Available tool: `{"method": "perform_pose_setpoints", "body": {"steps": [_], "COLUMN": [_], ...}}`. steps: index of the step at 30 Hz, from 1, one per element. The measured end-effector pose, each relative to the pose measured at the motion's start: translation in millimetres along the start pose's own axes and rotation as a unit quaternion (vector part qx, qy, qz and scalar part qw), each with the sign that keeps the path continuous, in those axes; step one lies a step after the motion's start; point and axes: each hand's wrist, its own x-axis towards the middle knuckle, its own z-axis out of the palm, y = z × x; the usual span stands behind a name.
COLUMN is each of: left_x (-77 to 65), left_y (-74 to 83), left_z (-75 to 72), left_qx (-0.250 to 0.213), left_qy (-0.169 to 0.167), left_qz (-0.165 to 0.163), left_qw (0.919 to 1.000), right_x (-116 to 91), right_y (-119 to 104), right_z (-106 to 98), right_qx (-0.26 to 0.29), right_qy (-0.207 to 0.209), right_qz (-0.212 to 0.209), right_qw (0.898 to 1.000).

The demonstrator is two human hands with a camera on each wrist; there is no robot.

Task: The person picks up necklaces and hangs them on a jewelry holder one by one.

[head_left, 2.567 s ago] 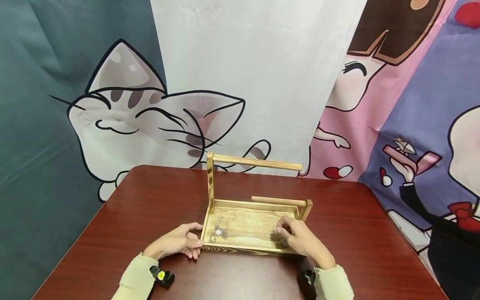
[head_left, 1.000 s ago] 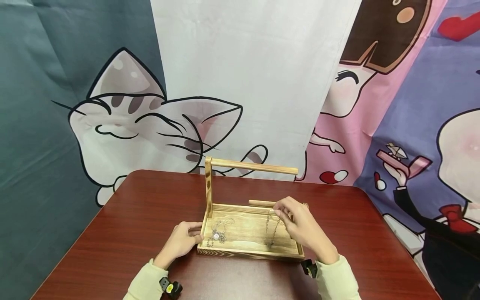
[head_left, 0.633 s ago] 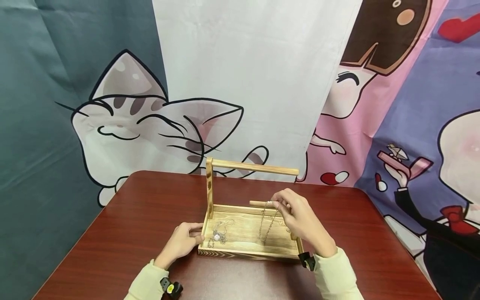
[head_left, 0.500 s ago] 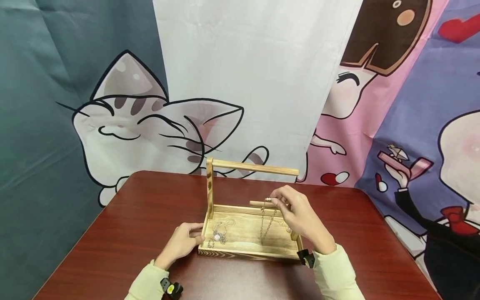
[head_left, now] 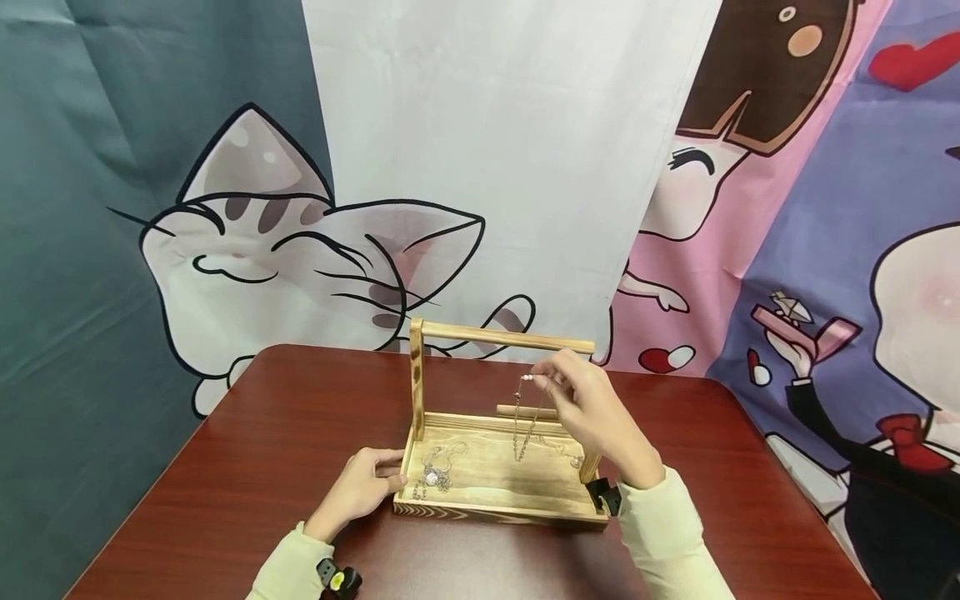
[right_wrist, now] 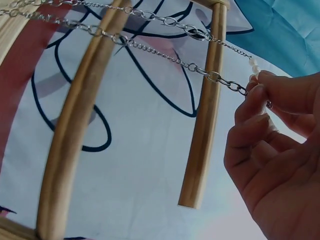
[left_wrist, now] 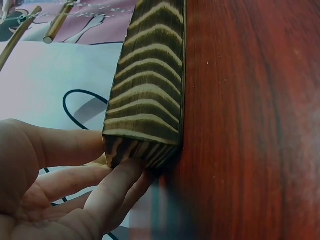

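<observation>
A wooden jewellery stand [head_left: 480, 483], a shallow tray with two bars over it, sits on the table. My left hand [head_left: 362, 487] holds its left end; in the left wrist view the fingers lie against the end of the dark-grained front wall [left_wrist: 145, 80]. Above the tray, my right hand [head_left: 588, 408] pinches a silver chain necklace [right_wrist: 170, 21] by white beads [right_wrist: 254, 65] between thumb and fingertips. The chain hangs in a long loop, its bottom over the tray floor. Another necklace, with a round silver pendant [head_left: 432, 478], lies bunched at the tray's left end.
The upper bar [head_left: 502, 336] runs from the left post [head_left: 417, 383]; its right end is free. A lower bar [head_left: 517, 412] reaches in from the right. A fine necklace with a pendant [head_left: 576, 462] shows at the right end. A printed cloth [head_left: 450, 125] hangs behind the table [head_left: 315, 392].
My right hand has picked the chain necklace up off the tray's right side and raised it toward the upper bar. My left hand stays at the stand's left end.
</observation>
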Motion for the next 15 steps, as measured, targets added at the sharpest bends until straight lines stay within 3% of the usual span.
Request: {"method": "perform_pose_setpoints", "body": {"steps": [15], "left_x": [-0.4], "left_y": [-2.9], "left_z": [-0.9], "left_qx": [-0.010], "left_qy": [-0.003], "left_qz": [0.008], "left_qw": [0.9999], "right_x": [27.7], "right_y": [-16.8], "right_z": [0.5], "right_qx": [0.013], "right_qy": [-0.002], "right_qz": [-0.007], "right_qw": [1.000]}}
